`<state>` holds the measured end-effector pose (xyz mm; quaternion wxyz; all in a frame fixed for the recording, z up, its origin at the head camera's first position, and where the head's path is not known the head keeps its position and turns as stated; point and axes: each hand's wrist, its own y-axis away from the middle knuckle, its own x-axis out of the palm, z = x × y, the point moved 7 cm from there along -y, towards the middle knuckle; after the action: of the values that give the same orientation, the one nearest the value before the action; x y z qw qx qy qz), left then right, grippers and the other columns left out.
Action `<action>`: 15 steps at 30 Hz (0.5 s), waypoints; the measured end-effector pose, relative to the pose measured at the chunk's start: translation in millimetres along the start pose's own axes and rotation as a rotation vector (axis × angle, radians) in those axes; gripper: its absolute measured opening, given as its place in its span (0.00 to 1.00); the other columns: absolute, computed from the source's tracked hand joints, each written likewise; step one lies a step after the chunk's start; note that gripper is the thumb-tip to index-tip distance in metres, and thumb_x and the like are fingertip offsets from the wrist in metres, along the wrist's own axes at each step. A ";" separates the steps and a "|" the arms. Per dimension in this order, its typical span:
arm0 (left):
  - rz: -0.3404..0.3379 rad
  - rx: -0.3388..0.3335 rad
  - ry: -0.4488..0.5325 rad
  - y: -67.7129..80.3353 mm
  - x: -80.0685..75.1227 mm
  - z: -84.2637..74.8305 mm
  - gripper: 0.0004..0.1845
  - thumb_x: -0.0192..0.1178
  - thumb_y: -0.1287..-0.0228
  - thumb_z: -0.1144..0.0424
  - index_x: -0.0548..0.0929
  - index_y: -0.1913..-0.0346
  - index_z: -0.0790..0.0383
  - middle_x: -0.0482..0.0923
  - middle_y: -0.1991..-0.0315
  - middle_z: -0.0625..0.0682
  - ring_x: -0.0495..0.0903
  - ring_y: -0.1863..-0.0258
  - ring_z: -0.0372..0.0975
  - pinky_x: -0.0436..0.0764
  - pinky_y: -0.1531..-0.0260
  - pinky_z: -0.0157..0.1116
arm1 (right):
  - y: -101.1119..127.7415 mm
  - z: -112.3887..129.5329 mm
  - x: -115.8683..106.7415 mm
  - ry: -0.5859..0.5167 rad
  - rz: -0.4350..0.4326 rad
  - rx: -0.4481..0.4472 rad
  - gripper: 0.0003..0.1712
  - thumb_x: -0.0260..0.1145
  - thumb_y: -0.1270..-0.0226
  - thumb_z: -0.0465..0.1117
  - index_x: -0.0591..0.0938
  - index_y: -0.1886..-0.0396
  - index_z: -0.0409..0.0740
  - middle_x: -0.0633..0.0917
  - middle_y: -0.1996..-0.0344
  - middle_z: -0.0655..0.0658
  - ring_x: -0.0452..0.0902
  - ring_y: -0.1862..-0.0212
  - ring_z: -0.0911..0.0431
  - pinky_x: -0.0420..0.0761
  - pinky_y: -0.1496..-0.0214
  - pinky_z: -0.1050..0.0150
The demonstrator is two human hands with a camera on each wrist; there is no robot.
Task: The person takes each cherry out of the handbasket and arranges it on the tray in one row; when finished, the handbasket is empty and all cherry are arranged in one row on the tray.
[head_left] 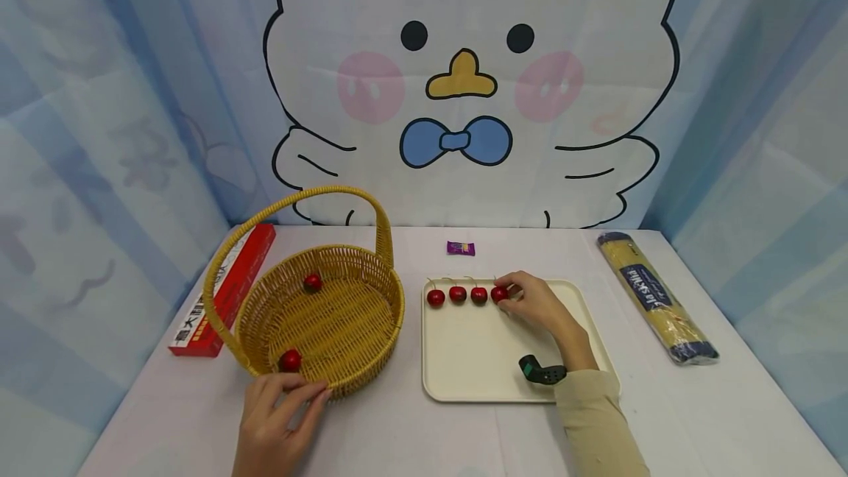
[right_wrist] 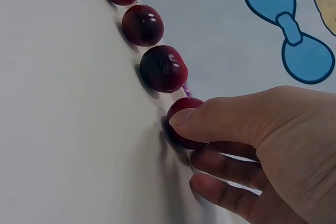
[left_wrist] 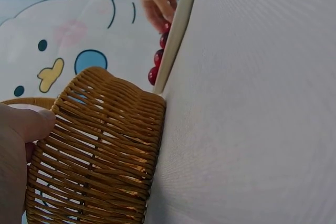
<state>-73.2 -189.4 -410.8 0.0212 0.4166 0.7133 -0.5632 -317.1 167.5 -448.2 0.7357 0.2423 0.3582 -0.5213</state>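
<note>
My right hand (head_left: 535,305) pinches a dark red cherry (right_wrist: 181,137) between thumb and fingers, low over the far side of a cream tray (head_left: 470,359). Three more cherries, the closest one (head_left: 479,296) just left of the held fruit, form a row along that side, stems upward. At the near rim of a round woven basket (head_left: 387,348), my left hand (head_left: 274,422) holds on, its thumb against the outer wall in the left wrist view. Inside the basket lie two cherries, one (head_left: 313,283) toward the back and another (head_left: 290,361) near the left hand.
A tall handle (head_left: 298,197) arches over the basket. Left of it lies a red box (head_left: 246,271), partly hidden behind the handle. A small purple wrapped candy (head_left: 460,248) sits beyond the tray. On the right is a long pack of pasta (head_left: 652,297). A printed curtain encloses the table.
</note>
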 end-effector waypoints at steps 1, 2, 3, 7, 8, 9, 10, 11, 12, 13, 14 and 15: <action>0.004 -0.004 0.001 -0.1 0.2 0.4 0.30 0.52 0.27 0.40 0.91 0.69 0.62 0.78 0.68 0.48 0.69 0.63 0.40 0.63 0.56 0.35 | 0.1 -0.1 0.2 -0.002 0.002 0.001 0.21 0.70 0.36 0.34 0.82 0.43 0.38 0.84 0.50 0.37 0.81 0.52 0.48 0.81 0.49 0.51; 0.008 -0.008 0.001 -0.1 0.2 0.6 0.30 0.52 0.27 0.40 0.91 0.69 0.62 0.78 0.68 0.48 0.69 0.63 0.40 0.63 0.56 0.35 | 0.2 -0.2 0.4 -0.002 0.005 0.003 0.21 0.70 0.36 0.34 0.82 0.43 0.38 0.84 0.49 0.37 0.81 0.52 0.48 0.81 0.49 0.51; 0.008 -0.008 0.000 -0.2 0.1 0.4 0.30 0.52 0.27 0.40 0.91 0.69 0.62 0.78 0.68 0.48 0.69 0.63 0.40 0.63 0.56 0.35 | 0.5 0.0 0.2 -0.002 0.006 0.006 0.21 0.70 0.36 0.34 0.82 0.43 0.38 0.83 0.49 0.37 0.81 0.52 0.47 0.81 0.49 0.51; 0.015 -0.005 -0.002 0.2 -0.2 0.6 0.30 0.51 0.26 0.40 0.91 0.69 0.62 0.77 0.68 0.48 0.69 0.63 0.39 0.63 0.56 0.35 | 2.5 0.8 -2.8 0.003 0.004 0.014 0.22 0.71 0.36 0.36 0.82 0.42 0.40 0.82 0.47 0.36 0.80 0.50 0.46 0.81 0.49 0.51; 0.015 -0.003 -0.002 0.4 -0.3 0.7 0.31 0.51 0.26 0.40 0.91 0.69 0.62 0.77 0.68 0.48 0.69 0.63 0.39 0.63 0.56 0.35 | 3.1 1.4 -4.5 0.000 -0.001 0.017 0.22 0.71 0.36 0.37 0.82 0.42 0.40 0.82 0.47 0.36 0.80 0.49 0.45 0.81 0.49 0.51; 0.014 0.001 -0.001 0.6 -0.4 0.6 0.31 0.51 0.26 0.40 0.91 0.69 0.62 0.77 0.68 0.48 0.70 0.63 0.39 0.63 0.56 0.35 | 3.6 2.1 -6.4 0.000 -0.008 0.013 0.21 0.71 0.36 0.37 0.82 0.42 0.40 0.82 0.46 0.36 0.80 0.49 0.45 0.81 0.49 0.51; 0.018 0.002 0.002 0.8 -0.3 0.8 0.31 0.51 0.26 0.40 0.91 0.69 0.62 0.78 0.68 0.48 0.70 0.63 0.40 0.63 0.56 0.35 | 4.2 3.2 -8.4 0.000 -0.013 0.007 0.21 0.71 0.35 0.37 0.82 0.42 0.41 0.82 0.46 0.36 0.80 0.48 0.44 0.81 0.48 0.51; 0.021 0.001 0.002 1.1 -0.1 1.1 0.31 0.51 0.26 0.40 0.91 0.69 0.62 0.77 0.67 0.48 0.70 0.63 0.39 0.63 0.55 0.35 | 4.8 4.9 -10.7 0.001 -0.017 -0.004 0.21 0.70 0.35 0.37 0.81 0.42 0.40 0.81 0.45 0.36 0.79 0.48 0.44 0.81 0.48 0.51; 0.020 0.003 0.002 1.3 0.1 1.2 0.31 0.51 0.26 0.40 0.91 0.69 0.62 0.77 0.67 0.48 0.70 0.63 0.40 0.63 0.55 0.35 | 5.3 6.6 -12.9 -0.002 -0.022 -0.014 0.21 0.70 0.34 0.36 0.81 0.42 0.40 0.81 0.45 0.36 0.79 0.47 0.43 0.81 0.48 0.50; 0.019 0.004 0.004 1.5 0.3 1.2 0.30 0.51 0.26 0.40 0.91 0.69 0.62 0.77 0.67 0.48 0.70 0.63 0.40 0.63 0.55 0.35 | 5.8 8.4 -14.9 -0.003 -0.027 -0.022 0.21 0.70 0.34 0.36 0.81 0.42 0.40 0.81 0.44 0.36 0.79 0.47 0.43 0.81 0.48 0.49; 0.018 0.006 0.002 1.5 0.5 1.4 0.30 0.51 0.26 0.40 0.91 0.69 0.62 0.77 0.67 0.48 0.70 0.63 0.40 0.63 0.55 0.35 | 6.3 10.5 -16.9 -0.004 -0.032 -0.028 0.21 0.70 0.34 0.36 0.81 0.42 0.40 0.81 0.44 0.36 0.79 0.47 0.43 0.81 0.47 0.49; 0.018 0.006 0.001 1.5 0.8 1.5 0.30 0.51 0.26 0.40 0.91 0.69 0.62 0.77 0.67 0.48 0.70 0.62 0.40 0.63 0.55 0.35 | 6.7 13.4 -18.5 0.000 -0.035 -0.041 0.21 0.70 0.34 0.36 0.81 0.41 0.39 0.80 0.44 0.36 0.79 0.46 0.43 0.81 0.47 0.49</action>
<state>-73.4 -190.2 -412.9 0.0246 0.4234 0.7077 -0.5651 -310.8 171.0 -425.6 0.7312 0.2212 0.3730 -0.5266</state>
